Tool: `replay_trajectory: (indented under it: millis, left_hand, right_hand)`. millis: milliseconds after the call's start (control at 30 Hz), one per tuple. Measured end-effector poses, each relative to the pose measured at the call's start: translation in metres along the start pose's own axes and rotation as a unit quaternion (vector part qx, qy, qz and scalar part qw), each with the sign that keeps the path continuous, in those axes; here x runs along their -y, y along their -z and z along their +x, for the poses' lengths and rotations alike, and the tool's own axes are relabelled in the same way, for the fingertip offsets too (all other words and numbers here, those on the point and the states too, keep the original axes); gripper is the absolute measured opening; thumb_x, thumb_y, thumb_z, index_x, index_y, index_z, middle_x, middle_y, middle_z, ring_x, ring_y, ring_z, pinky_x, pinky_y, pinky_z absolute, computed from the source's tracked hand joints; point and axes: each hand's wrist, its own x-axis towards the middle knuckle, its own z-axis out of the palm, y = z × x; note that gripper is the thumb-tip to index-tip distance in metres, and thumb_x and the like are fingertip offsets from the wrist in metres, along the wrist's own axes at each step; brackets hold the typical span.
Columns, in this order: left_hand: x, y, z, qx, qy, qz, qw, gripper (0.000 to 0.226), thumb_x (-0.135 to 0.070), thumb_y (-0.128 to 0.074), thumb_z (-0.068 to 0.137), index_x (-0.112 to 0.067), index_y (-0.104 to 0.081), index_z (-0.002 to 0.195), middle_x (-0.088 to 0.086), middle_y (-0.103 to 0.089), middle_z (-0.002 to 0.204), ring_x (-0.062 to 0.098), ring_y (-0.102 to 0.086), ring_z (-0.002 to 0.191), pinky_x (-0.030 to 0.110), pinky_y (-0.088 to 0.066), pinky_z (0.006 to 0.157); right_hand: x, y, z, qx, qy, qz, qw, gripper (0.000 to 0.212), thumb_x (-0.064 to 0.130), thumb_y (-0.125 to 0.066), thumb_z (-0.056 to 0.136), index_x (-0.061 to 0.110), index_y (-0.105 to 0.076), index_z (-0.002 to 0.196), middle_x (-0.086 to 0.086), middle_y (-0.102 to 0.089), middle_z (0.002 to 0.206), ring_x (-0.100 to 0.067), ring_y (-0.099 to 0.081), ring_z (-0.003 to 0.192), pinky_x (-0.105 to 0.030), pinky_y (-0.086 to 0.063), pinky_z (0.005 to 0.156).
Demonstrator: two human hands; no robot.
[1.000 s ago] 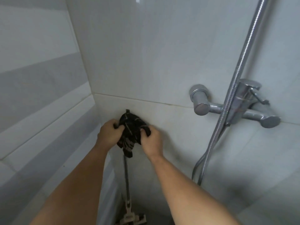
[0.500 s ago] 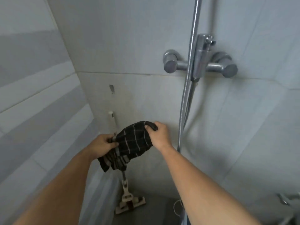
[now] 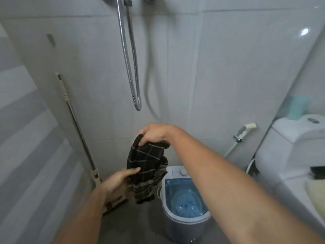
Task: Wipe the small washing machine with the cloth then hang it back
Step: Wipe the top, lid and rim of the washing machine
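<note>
A dark checked cloth (image 3: 146, 166) with pale stripes hangs in the air, pinched at its top by my right hand (image 3: 154, 133). My left hand (image 3: 117, 181) is lower, fingers spread, touching the cloth's left edge. The small washing machine (image 3: 184, 205) stands on the floor just right of the cloth, grey with a white control panel and a see-through blue lid. A small wall hook (image 3: 51, 38) sits high on the left of the back wall, bare.
A mop (image 3: 77, 127) leans in the left corner. The shower hose (image 3: 131, 67) loops down the back wall. A bidet sprayer (image 3: 243, 132) hangs at right, beside a white toilet cistern (image 3: 290, 147) behind a glass panel. Grey floor (image 3: 133, 224) lies below.
Both hands took the cloth off the wall hook and brought it down and right. The view tilted down, so the washing machine came into sight. My left hand loosened its hold.
</note>
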Motion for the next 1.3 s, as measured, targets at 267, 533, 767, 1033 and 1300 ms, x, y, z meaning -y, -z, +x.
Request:
replay_trajectory:
  millis: [267, 533, 767, 1033, 1300]
  left_hand:
    - [0.031, -0.078, -0.040, 0.040, -0.011, 0.018, 0.999, 0.048, -0.038, -0.070, 0.085, -0.008, -0.066, 0.123, 0.018, -0.070, 0.122, 0.034, -0.067, 0.113, 0.052, -0.046, 0.104]
    - [0.032, -0.126, -0.032, 0.046, 0.037, -0.134, 0.989, 0.056, -0.039, -0.029, 0.099, 0.000, -0.063, 0.121, 0.027, -0.071, 0.110, 0.038, -0.070, 0.098, 0.048, -0.059, 0.081]
    - [0.007, -0.130, -0.025, 0.003, -0.007, -0.171, 0.985, 0.056, -0.040, -0.031, 0.089, -0.009, -0.064, 0.122, 0.019, -0.069, 0.111, 0.033, -0.065, 0.092, 0.037, -0.051, 0.072]
    - [-0.024, -0.136, -0.046, 0.048, -0.037, -0.070, 0.996, 0.054, -0.036, -0.034, 0.093, -0.005, -0.065, 0.122, 0.023, -0.068, 0.122, 0.039, -0.062, 0.117, 0.054, -0.041, 0.105]
    - [-0.016, -0.126, -0.048, 0.079, -0.022, -0.068, 0.994, 0.047, -0.037, -0.041, 0.088, -0.005, -0.068, 0.109, 0.018, -0.069, 0.105, 0.035, -0.063, 0.099, 0.050, -0.046, 0.094]
  right_hand:
    - [-0.004, 0.021, -0.119, -0.100, -0.026, -0.030, 0.994, 0.022, 0.006, -0.076, 0.084, 0.015, -0.079, 0.104, -0.006, -0.077, 0.090, -0.013, -0.071, 0.070, -0.023, -0.060, 0.064]
    - [-0.043, -0.017, -0.163, -0.108, -0.007, -0.059, 0.992, 0.016, 0.009, -0.079, 0.081, 0.017, -0.082, 0.095, 0.009, -0.074, 0.069, -0.005, -0.066, 0.065, -0.023, -0.054, 0.066]
    - [-0.082, -0.062, -0.201, -0.136, 0.074, -0.118, 0.981, 0.025, 0.009, -0.080, 0.078, 0.020, -0.082, 0.100, 0.004, -0.075, 0.098, -0.015, -0.071, 0.091, -0.027, -0.056, 0.086]
    - [-0.111, -0.041, -0.207, -0.352, 0.057, -0.027, 0.934, 0.046, 0.040, -0.069, 0.090, 0.035, -0.060, 0.135, 0.017, -0.053, 0.138, -0.005, -0.047, 0.130, -0.034, -0.035, 0.113]
    - [-0.136, -0.050, -0.207, -0.269, 0.022, 0.252, 0.929, 0.018, 0.020, -0.081, 0.086, 0.011, -0.076, 0.101, -0.008, -0.079, 0.096, -0.020, -0.075, 0.088, -0.032, -0.059, 0.081]
